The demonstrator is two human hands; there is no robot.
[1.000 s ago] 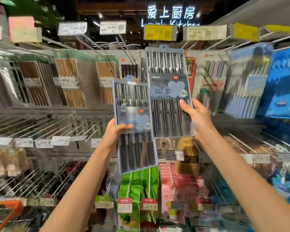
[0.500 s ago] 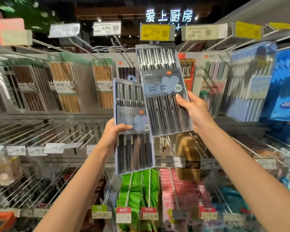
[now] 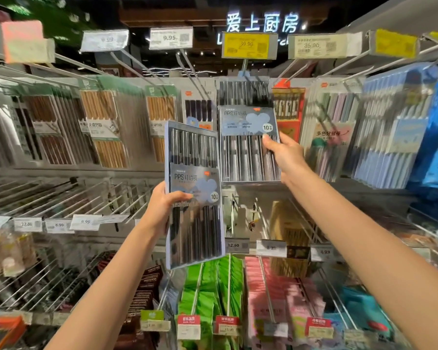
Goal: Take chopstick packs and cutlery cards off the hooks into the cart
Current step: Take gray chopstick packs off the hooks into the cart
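Raised higher, right hand (image 3: 285, 157) pinches glossy flat chopstick pack (image 3: 248, 145).

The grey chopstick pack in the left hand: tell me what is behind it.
Behind the grey chopstick pack held by the left hand, shelf rails and green packets show past its lower edge, a dark chopstick pack above. What lies directly behind is covered.

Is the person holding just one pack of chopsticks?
No, the left hand grips one grey chopstick pack, and the right hand grips a second pack.
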